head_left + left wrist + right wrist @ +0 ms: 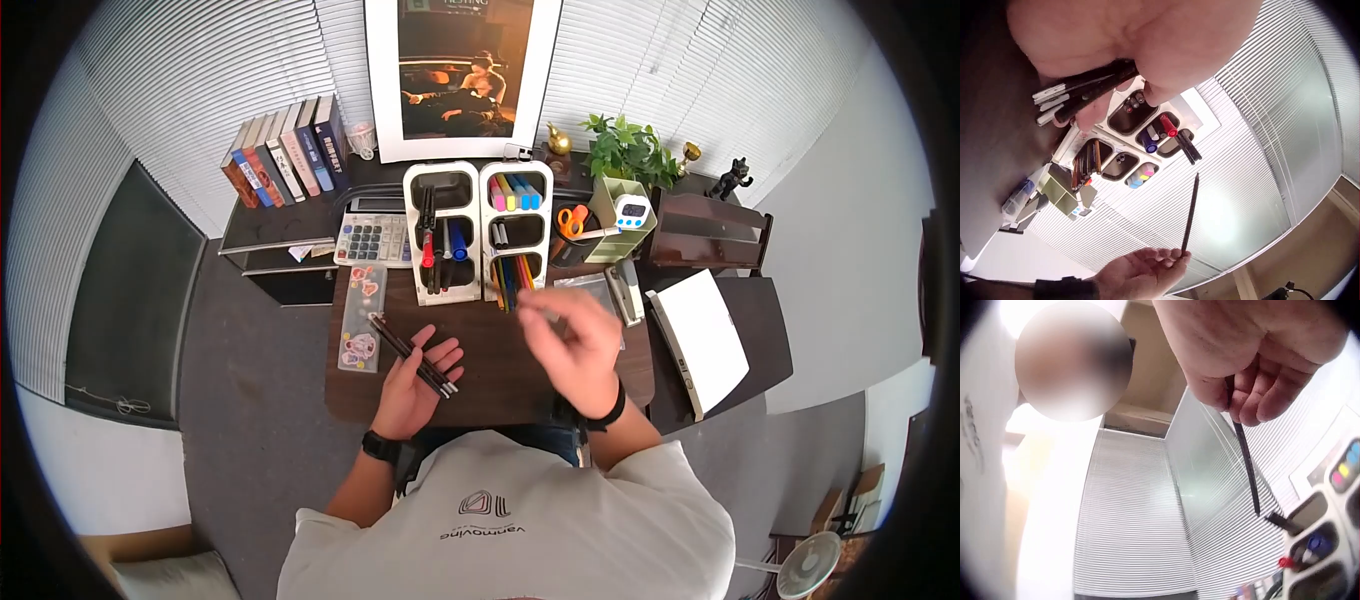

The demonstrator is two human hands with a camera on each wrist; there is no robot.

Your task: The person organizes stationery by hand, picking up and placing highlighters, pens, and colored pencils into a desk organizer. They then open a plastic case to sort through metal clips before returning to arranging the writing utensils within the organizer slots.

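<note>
Several dark pencils (410,354) (1088,91) lie across my left hand (405,392) (1141,37), its thumb curled over them, low above the desk's front. My right hand (578,350) (1144,272) (1260,359) pinches one dark, slim pencil (1190,215) (1247,465) between thumb and fingers, raised to the right of the left hand. Ahead stands a white two-column organizer (412,232). Its left column has black pens (428,207), a red marker (428,250) and a blue marker (459,241); its right column has highlighters (515,192) and coloured pencils (512,278).
A calculator (368,238) and a clear sticker case (361,320) are left of the organizer. To its right are a black cup (570,250) with orange scissors (571,221), a green holder (622,245), a stapler (627,293) and a white device (700,345).
</note>
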